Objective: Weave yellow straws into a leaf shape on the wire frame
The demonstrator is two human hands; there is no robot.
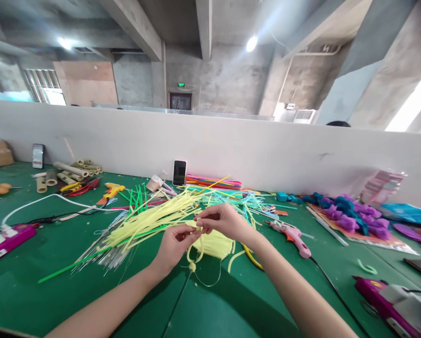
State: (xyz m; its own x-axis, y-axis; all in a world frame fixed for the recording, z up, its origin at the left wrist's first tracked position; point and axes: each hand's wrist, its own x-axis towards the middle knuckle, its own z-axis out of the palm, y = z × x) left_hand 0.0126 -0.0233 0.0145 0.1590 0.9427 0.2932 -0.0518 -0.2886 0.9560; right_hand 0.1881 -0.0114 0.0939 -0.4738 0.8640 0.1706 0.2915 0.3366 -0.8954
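Near the middle of the table, my left hand (175, 241) and my right hand (225, 220) meet with fingertips pinched together on a pale yellow pipe cleaner (189, 253). It hangs below them in a curved loop, with a small yellow knot (192, 266) at its bottom. A thin wire (215, 281) curves out beside the knot over the green table (140, 300). Just behind my fingers lies a bundle of short yellow pipe cleaners (215, 245). A larger pile of long yellow pipe cleaners (150, 218) spreads to the left. My fingers partly hide the pinched part.
A pink glue gun (294, 237) lies right, its cord running forward. A yellow glue gun (113, 190), pliers (83, 187) and bamboo tubes (71, 170) are left. A phone (179, 172) leans on the white partition (133, 136). Power strips (15, 241) flank both sides; purple-blue flowers (358, 213) lie right.
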